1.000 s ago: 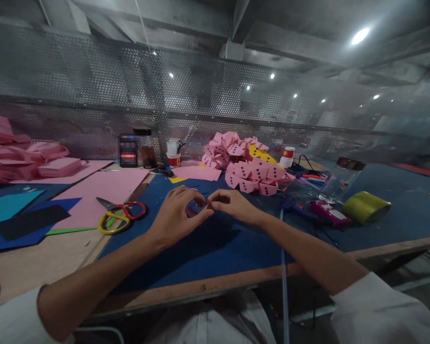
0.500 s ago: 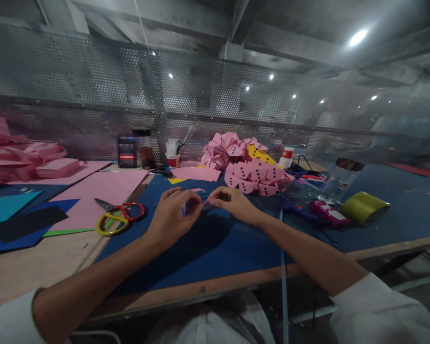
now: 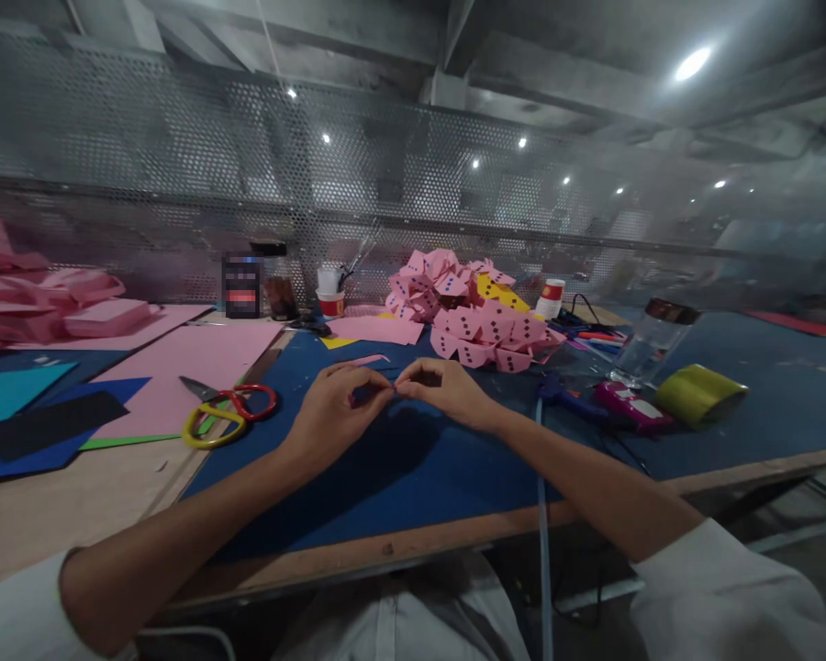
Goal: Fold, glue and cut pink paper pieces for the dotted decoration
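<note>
Over the blue mat (image 3: 358, 496) my left hand (image 3: 334, 408) and my right hand (image 3: 444, 390) meet, fingertips almost touching. Each thumb and forefinger is pinched closed. Between them is something very small and dark pinkish, mostly hidden by the fingers, too small to name. Just behind the hands lies a thin pink paper strip (image 3: 364, 359). Open scissors (image 3: 220, 413) with red and yellow handles rest to the left of my left hand. Past my right hand stand folded pink paper pieces with dark dots (image 3: 492, 335).
Pink sheets (image 3: 185, 358) and blue paper (image 3: 61, 450) cover the left side. On the right are a blue glue gun (image 3: 571, 404), a magenta device (image 3: 633, 406), a yellow-green roll (image 3: 702, 397) and a tilted clear jar (image 3: 651, 344). Paper cups (image 3: 330, 303) stand near the mesh screen (image 3: 385, 174).
My fingertips have drawn slightly closer together. The bluish-pink bit seen inside my left hand's curl is now mostly out of sight. The view has shifted slightly; the table things stay put.
</note>
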`<state>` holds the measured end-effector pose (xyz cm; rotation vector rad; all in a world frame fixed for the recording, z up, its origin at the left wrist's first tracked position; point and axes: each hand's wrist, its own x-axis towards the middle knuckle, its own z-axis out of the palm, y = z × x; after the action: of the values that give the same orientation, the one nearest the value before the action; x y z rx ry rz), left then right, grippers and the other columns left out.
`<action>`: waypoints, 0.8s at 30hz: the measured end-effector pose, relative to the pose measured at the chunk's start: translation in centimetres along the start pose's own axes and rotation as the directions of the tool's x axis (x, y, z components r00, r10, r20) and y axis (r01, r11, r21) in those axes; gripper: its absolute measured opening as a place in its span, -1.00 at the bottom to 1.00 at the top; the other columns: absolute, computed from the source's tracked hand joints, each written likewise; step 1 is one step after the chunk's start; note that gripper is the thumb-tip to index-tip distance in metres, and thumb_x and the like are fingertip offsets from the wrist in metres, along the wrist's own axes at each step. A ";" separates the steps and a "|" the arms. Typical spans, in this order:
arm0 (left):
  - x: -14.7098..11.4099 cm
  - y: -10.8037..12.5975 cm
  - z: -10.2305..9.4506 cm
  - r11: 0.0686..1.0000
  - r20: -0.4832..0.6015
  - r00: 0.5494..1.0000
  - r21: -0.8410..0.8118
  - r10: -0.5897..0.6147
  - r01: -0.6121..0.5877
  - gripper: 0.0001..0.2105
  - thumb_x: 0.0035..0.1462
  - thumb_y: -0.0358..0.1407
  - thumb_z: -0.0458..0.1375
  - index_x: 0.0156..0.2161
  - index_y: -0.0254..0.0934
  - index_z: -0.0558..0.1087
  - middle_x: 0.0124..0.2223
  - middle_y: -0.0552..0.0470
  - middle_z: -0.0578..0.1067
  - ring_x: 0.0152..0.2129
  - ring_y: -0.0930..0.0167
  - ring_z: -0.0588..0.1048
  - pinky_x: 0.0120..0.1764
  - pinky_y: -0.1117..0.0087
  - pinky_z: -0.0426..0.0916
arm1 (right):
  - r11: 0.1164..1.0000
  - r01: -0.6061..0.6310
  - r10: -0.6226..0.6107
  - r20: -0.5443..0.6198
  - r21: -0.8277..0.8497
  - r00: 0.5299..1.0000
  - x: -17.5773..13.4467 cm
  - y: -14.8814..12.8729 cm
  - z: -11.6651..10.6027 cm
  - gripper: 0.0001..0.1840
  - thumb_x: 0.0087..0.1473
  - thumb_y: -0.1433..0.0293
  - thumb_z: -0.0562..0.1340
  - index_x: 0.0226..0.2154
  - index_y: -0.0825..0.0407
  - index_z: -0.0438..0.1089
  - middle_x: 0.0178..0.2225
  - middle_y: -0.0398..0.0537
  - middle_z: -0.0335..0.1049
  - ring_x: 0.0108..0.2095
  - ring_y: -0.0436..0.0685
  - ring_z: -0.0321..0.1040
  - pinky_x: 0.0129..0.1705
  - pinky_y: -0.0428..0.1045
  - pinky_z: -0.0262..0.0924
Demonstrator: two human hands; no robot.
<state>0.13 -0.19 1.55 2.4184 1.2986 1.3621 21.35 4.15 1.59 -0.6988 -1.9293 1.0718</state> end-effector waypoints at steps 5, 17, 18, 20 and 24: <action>0.0 0.1 0.0 1.000 -0.016 1.000 -0.006 -0.018 0.018 -0.86 0.22 -0.25 0.20 -0.33 -0.19 0.58 -0.32 0.05 0.66 -0.32 0.30 0.58 -0.16 0.32 0.36 | 1.000 -0.005 0.005 -0.018 0.024 1.000 0.1 0.0 0.1 -0.74 0.12 0.19 0.39 -0.29 0.07 0.54 -0.34 -0.09 0.54 -0.29 0.06 0.46 -0.12 0.01 0.33; 0.0 0.1 0.2 1.000 -0.033 0.999 -0.005 0.007 -0.008 -0.85 0.21 -0.25 0.21 -0.34 -0.18 0.60 -0.31 0.03 0.68 -0.24 0.24 0.63 0.08 0.22 0.35 | 0.999 -0.015 0.015 0.018 0.028 1.000 -0.1 -0.2 0.2 -0.71 0.14 0.16 0.38 -0.32 0.07 0.51 -0.36 -0.10 0.53 -0.30 0.07 0.46 -0.13 0.01 0.32; -0.1 0.1 0.2 1.000 -0.036 0.999 -0.001 0.011 -0.011 -0.85 0.21 -0.25 0.21 -0.35 -0.19 0.60 -0.32 0.03 0.68 -0.25 0.24 0.63 0.06 0.21 0.35 | 1.000 -0.016 0.015 0.016 0.023 1.000 -0.1 -0.3 0.2 -0.70 0.14 0.15 0.37 -0.32 0.07 0.51 -0.35 -0.10 0.53 -0.29 0.07 0.46 -0.12 0.01 0.33; -0.1 0.1 0.2 1.000 -0.035 0.999 0.002 0.018 -0.018 -0.86 0.20 -0.26 0.21 -0.35 -0.18 0.59 -0.33 0.03 0.67 -0.25 0.24 0.62 0.05 0.20 0.36 | 1.000 -0.015 0.015 0.013 0.002 1.000 -0.1 -0.3 0.2 -0.70 0.14 0.15 0.37 -0.32 0.07 0.50 -0.34 -0.10 0.53 -0.28 0.08 0.47 -0.11 0.01 0.33; -0.3 0.2 0.2 0.999 -0.026 0.999 -0.008 0.032 -0.033 -0.86 0.19 -0.27 0.20 -0.36 -0.17 0.58 -0.35 0.05 0.66 -0.25 0.24 0.62 0.09 0.17 0.34 | 1.000 -0.022 0.023 0.033 -0.021 0.999 -0.2 -0.3 0.3 -0.72 0.15 0.17 0.36 -0.32 0.08 0.49 -0.35 -0.09 0.53 -0.29 0.08 0.47 -0.13 0.01 0.34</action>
<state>0.38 -0.46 1.35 2.4347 1.2622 1.4091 21.19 3.73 1.72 -0.7199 -1.9680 1.0845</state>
